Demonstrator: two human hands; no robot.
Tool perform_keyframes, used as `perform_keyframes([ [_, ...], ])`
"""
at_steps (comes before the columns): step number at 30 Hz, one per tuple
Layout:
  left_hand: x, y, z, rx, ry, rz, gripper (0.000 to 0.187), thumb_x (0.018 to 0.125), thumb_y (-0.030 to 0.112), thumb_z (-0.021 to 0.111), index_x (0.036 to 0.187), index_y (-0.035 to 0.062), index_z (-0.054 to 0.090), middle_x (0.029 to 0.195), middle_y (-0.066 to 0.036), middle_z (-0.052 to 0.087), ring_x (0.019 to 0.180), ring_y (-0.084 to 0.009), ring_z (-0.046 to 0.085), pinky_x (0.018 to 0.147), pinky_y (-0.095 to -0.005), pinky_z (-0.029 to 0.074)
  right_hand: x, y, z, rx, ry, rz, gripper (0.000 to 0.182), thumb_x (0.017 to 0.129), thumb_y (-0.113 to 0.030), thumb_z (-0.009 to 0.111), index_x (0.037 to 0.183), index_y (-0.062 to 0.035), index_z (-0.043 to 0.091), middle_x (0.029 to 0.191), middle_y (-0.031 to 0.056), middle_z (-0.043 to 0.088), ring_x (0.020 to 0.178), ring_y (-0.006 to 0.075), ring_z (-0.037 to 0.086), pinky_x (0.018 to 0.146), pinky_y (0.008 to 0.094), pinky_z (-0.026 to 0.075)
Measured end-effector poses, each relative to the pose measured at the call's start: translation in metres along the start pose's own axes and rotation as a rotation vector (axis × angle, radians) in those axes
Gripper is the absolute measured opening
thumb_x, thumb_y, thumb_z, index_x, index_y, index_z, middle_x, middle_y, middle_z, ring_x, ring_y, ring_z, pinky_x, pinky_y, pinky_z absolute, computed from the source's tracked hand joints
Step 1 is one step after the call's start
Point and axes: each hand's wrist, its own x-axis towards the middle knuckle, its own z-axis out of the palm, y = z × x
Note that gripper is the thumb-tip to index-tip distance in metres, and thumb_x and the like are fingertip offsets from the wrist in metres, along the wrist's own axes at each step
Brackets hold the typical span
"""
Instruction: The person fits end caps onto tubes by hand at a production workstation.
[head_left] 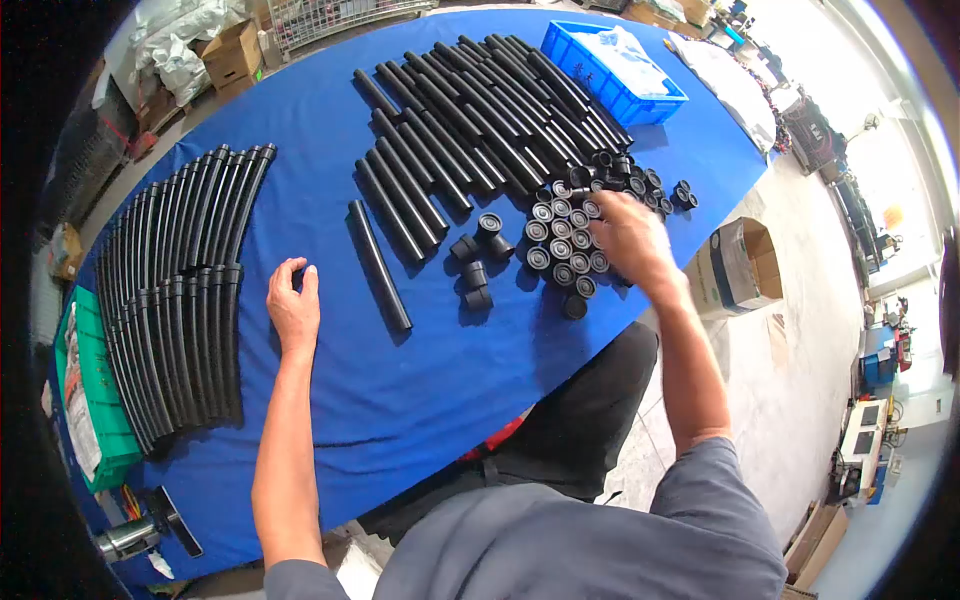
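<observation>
My right hand (632, 238) reaches into a cluster of round black caps (561, 228) at the right of the table, its fingers bent and partly blurred. At its fingertips a black cap (580, 193) is turned on its side, and the fingers look closed on it. My left hand (293, 305) rests on the blue cloth with thumb and fingers apart, holding nothing that I can see. Between the hands lies a single black tube (380, 265). Near it are a few loose black caps (477, 275), some upright and some on their sides.
Many bare black tubes (450, 120) lie in rows at the back. Capped tubes (180, 300) are lined up at left, beside a green crate (110, 400). A blue bin (650, 105) stands at the back right. On the floor to the right is an open cardboard box (735, 270).
</observation>
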Motion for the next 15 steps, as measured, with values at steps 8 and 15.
perform_keyframes([
  [8, 0.000, 0.003, 0.000, 0.057, 0.002, 0.039, 0.021, 0.091, 0.017, 0.070, 0.103, -0.0006, 0.070, 0.106, -0.017, 0.072, 0.103, -0.0333, 0.068, 0.094, -0.0425, 0.052, -0.045, 0.074, 0.016, -0.145, -0.157, 0.227, 0.033, 0.086, -0.030, 0.073, 0.106, -0.0055, 0.062, 0.100, 0.0160, 0.064, 0.102, 0.0359, 0.064, 0.087, 0.0472, 0.051],
  [15, 0.001, 0.002, 0.001, 0.024, -0.019, 0.027, 0.022, 0.091, 0.017, 0.069, 0.103, -0.0003, 0.070, 0.108, -0.017, 0.072, 0.106, -0.0337, 0.067, 0.096, -0.0433, 0.051, -0.047, 0.081, 0.027, -0.071, -0.033, 0.214, 0.032, 0.087, -0.029, 0.072, 0.106, -0.0056, 0.062, 0.103, 0.0159, 0.064, 0.103, 0.0360, 0.064, 0.088, 0.0477, 0.051],
])
